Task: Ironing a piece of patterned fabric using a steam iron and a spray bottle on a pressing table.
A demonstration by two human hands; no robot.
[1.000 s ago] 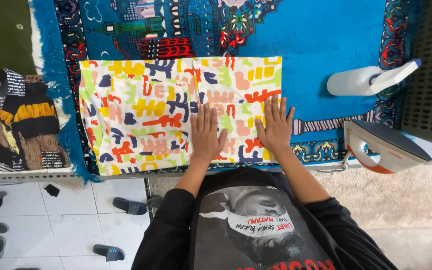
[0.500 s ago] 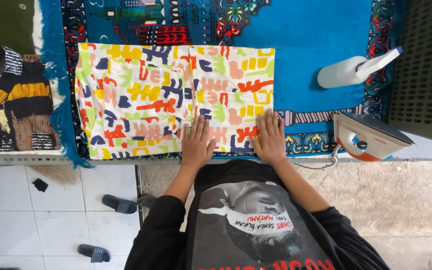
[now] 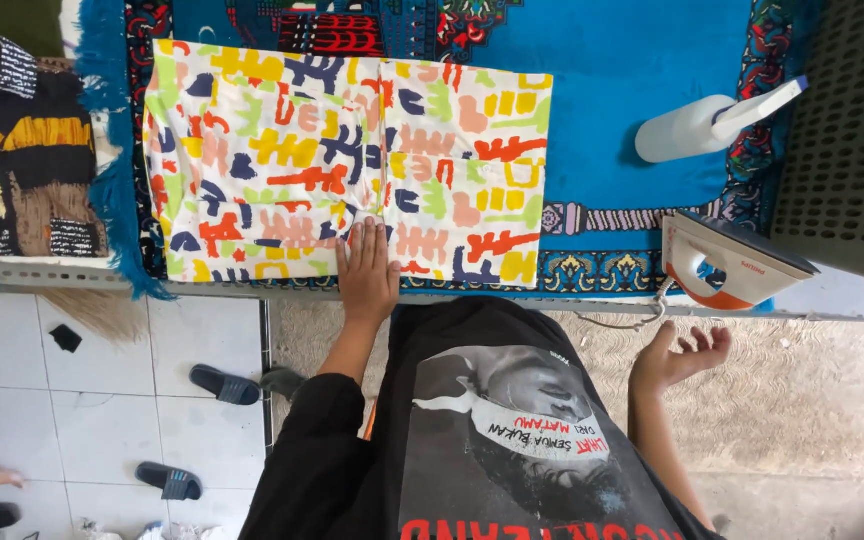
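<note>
Now | left hand (image 3: pixel 368 272) flat on patterned cloth (image 3: pixel 342 160) | right hand (image 3: pixel 677 355) spread, empty | spray bottle (image 3: pixel 697 125) lying

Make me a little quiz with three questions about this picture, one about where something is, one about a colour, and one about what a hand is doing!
1. Where does the iron stand?
A. On the folded cloth
B. At the table's right edge, beside the blue rug
C. On the floor

2. What colour is the spray bottle?
A. White
B. Red
C. Black

3. What is the left hand doing?
A. Holding the iron
B. Gripping a sandal
C. Lying flat on the patterned cloth

Answers:
1 B, the iron stands tilted by the near right corner of the blue rug, off the cloth.
2 A, the bottle and its nozzle look white against the blue.
3 C, the palm lies down with fingers straight on the cloth's near edge, while the right hand hangs open and empty below the iron.
</note>
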